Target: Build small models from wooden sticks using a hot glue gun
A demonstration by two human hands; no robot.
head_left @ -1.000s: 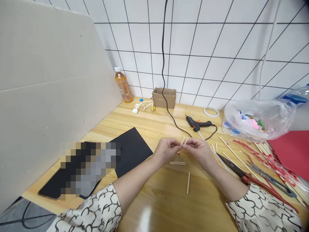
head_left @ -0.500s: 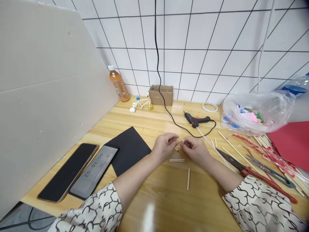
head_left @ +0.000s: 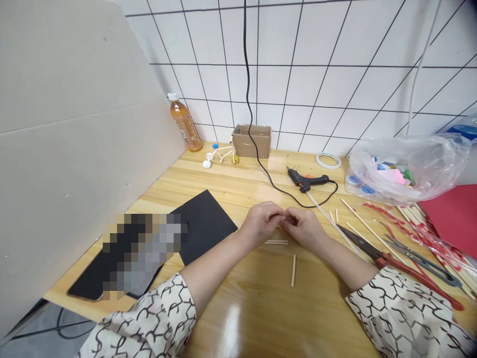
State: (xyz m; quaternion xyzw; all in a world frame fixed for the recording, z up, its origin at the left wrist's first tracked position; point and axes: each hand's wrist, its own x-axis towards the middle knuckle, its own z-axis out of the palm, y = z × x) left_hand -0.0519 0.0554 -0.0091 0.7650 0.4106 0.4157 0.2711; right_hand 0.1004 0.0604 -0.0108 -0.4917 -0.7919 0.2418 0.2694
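My left hand (head_left: 261,223) and my right hand (head_left: 303,228) meet above the wooden tabletop (head_left: 242,308), fingertips pressed together around a short pale wooden stick (head_left: 285,217), which my fingers mostly hide. Just below my hands lie a pair of short sticks (head_left: 276,242) side by side. A single short stick (head_left: 293,271) lies nearer me, apart from both hands. Patterned cream sleeves cover both forearms.
A black glue gun (head_left: 307,181) and its cord lie beyond my hands. Long sticks (head_left: 367,228), scissors (head_left: 376,256) and red paper (head_left: 450,214) are at right. A black sheet (head_left: 204,223) and pixelated object (head_left: 137,253) are at left. A small stick bicycle model (head_left: 219,155) stands at the back.
My hands have drawn closer, and their fingers now hide most of the short stick. The view has shifted slightly, while the sticks on the table stay in place.
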